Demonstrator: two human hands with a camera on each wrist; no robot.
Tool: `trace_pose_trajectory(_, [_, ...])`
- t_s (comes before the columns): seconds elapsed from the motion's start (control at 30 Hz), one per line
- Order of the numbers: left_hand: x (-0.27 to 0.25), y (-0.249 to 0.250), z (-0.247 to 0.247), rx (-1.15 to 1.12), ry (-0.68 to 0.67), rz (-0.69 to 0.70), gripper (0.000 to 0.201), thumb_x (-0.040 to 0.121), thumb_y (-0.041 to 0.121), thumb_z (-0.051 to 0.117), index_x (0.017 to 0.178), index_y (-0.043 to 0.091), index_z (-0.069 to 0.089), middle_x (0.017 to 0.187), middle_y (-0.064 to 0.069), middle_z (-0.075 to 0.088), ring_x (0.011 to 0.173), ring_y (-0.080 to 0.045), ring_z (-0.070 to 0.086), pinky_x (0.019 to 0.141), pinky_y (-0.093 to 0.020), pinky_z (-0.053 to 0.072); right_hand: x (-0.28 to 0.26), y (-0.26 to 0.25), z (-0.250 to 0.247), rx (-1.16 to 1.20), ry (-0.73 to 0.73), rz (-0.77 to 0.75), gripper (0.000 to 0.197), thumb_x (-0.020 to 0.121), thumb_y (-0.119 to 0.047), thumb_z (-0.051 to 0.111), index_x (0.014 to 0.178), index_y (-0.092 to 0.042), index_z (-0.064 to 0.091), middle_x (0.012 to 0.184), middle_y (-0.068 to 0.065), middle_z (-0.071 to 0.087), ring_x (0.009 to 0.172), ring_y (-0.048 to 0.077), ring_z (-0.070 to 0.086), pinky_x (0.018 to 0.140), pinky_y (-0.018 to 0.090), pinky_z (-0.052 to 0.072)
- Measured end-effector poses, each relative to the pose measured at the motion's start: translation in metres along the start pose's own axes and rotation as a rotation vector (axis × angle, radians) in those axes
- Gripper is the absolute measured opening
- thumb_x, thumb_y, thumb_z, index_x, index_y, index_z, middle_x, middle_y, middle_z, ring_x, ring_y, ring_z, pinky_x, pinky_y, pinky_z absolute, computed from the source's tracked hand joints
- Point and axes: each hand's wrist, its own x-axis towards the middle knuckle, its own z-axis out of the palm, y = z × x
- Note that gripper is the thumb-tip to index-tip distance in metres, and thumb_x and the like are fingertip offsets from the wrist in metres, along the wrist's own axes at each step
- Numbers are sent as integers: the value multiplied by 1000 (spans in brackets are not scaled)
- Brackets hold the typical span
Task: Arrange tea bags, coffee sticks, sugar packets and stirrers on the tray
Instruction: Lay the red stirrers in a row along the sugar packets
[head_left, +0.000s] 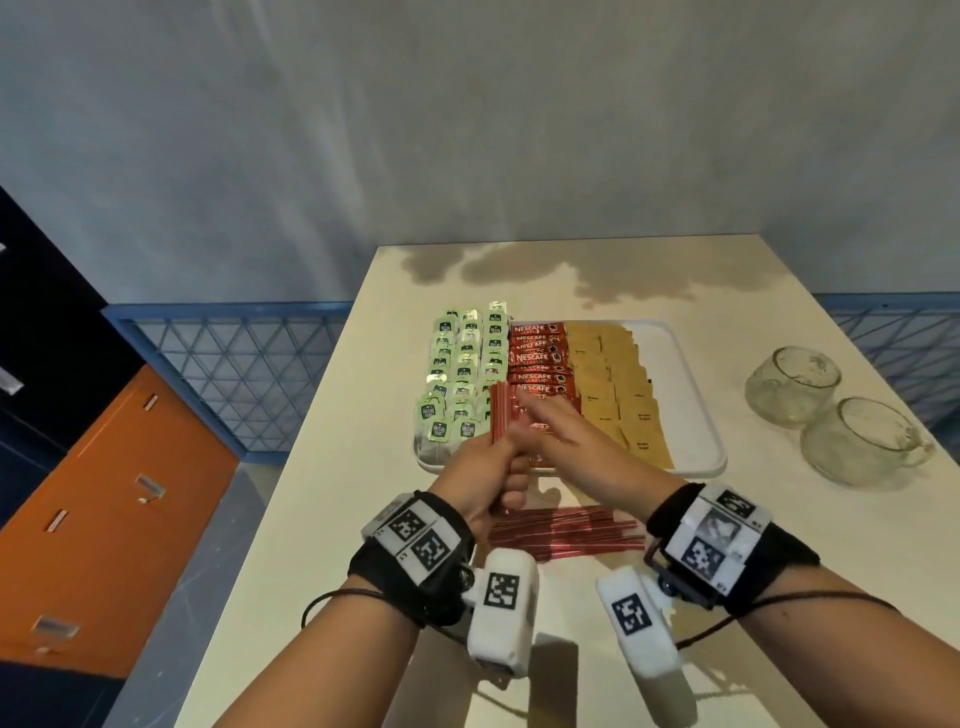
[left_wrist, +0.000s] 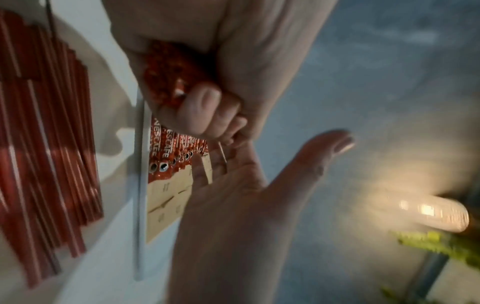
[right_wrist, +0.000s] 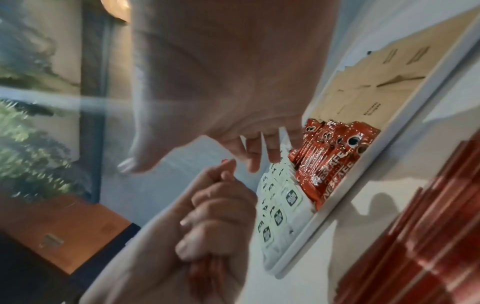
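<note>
My left hand (head_left: 496, 465) grips a bundle of red stirrers (head_left: 500, 415) and holds it upright over the near edge of the white tray (head_left: 698, 405). In the left wrist view the bundle's ends (left_wrist: 166, 78) show inside the curled fingers (left_wrist: 205, 107). My right hand (head_left: 563, 431) is flat with straight fingers, right beside the bundle. On the tray, green tea bags (head_left: 462, 371) fill the left, red coffee sticks (head_left: 540, 358) the middle and brown sugar packets (head_left: 618, 384) lie right of them. More red stirrers (head_left: 566, 535) lie on the table in front of the tray.
Two glass cups (head_left: 795, 384) (head_left: 865, 441) stand on the table to the right of the tray. The tray's right strip (head_left: 685, 374) is bare. The table's left edge (head_left: 311, 415) drops off beside a blue lattice barrier (head_left: 244, 374) and an orange cabinet (head_left: 119, 499).
</note>
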Motion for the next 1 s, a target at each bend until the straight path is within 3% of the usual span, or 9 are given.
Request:
trace_pose_trajectory(0.07, [2, -5, 8, 141, 7, 31, 20, 101, 17, 48, 82, 13, 48, 52, 5, 38, 40, -5, 31, 35, -17, 28, 5, 2, -12, -55, 15, -7, 58, 95, -57, 42, 124, -11, 61, 113, 11, 55, 108, 22, 53, 102, 46, 42])
trace_pose_trajectory(0.17, [11, -7, 25, 312, 20, 88, 17, 99, 8, 46, 82, 10, 49, 56, 1, 40, 40, -9, 37, 41, -23, 36, 9, 5, -26, -60, 7, -34, 37, 100, -39, 51, 94, -5, 66, 92, 15, 65, 83, 25, 61, 85, 52, 48])
trace_pose_trajectory(0.33, [48, 7, 65, 521, 52, 184, 19, 96, -1, 43, 113, -1, 52, 71, -12, 57, 48, -18, 56, 59, -39, 58, 27, 9, -57, -142, 101, 39, 34, 95, -46, 56, 101, -14, 67, 98, 6, 72, 92, 26, 68, 87, 51, 53])
trace_pose_trajectory(0.5, [82, 32, 105, 676, 3, 202, 17, 97, 4, 45, 83, 3, 54, 65, -11, 58, 57, -27, 60, 69, -45, 57, 47, 23, -102, -179, 212, 109, 28, 97, -25, 51, 86, -2, 64, 88, 13, 69, 82, 30, 64, 79, 44, 52])
trace_pose_trajectory(0.6, [107, 46, 122, 831, -36, 276, 19, 92, 14, 57, 74, 11, 61, 70, -7, 65, 64, -23, 64, 70, -36, 56, 58, 31, -130, -241, 252, 166, 26, 97, -20, 50, 78, -5, 59, 77, 15, 60, 71, 28, 53, 66, 37, 40])
trace_pose_trajectory(0.67, [122, 52, 128, 778, -44, 272, 13, 88, 20, 67, 86, 7, 68, 84, -11, 71, 78, -26, 69, 76, -37, 58, 68, 42, -148, -267, 273, 218, 29, 97, -19, 49, 73, -7, 58, 72, 11, 57, 66, 25, 50, 63, 37, 37])
trace_pose_trajectory(0.73, [140, 54, 133, 638, -48, 195, 26, 86, 21, 72, 104, 2, 68, 93, -13, 71, 80, -25, 68, 72, -35, 60, 77, 60, -166, -266, 290, 274, 33, 98, -20, 49, 67, -11, 53, 66, 7, 53, 64, 24, 48, 62, 36, 35])
trace_pose_trajectory(0.87, [171, 51, 141, 510, -14, 124, 24, 85, 12, 75, 106, 5, 67, 84, -10, 69, 75, -23, 66, 80, -49, 60, 94, 95, -185, -338, 261, 397, 35, 99, -23, 48, 67, -11, 51, 65, 6, 51, 63, 23, 47, 58, 34, 34])
trace_pose_trajectory(1.0, [198, 47, 148, 578, 70, 130, 33, 85, 7, 73, 117, 5, 65, 83, -14, 72, 68, -24, 70, 73, -46, 62, 109, 116, -186, -433, 185, 467, 37, 101, -25, 44, 67, -11, 48, 67, 5, 49, 69, 25, 51, 55, 31, 34])
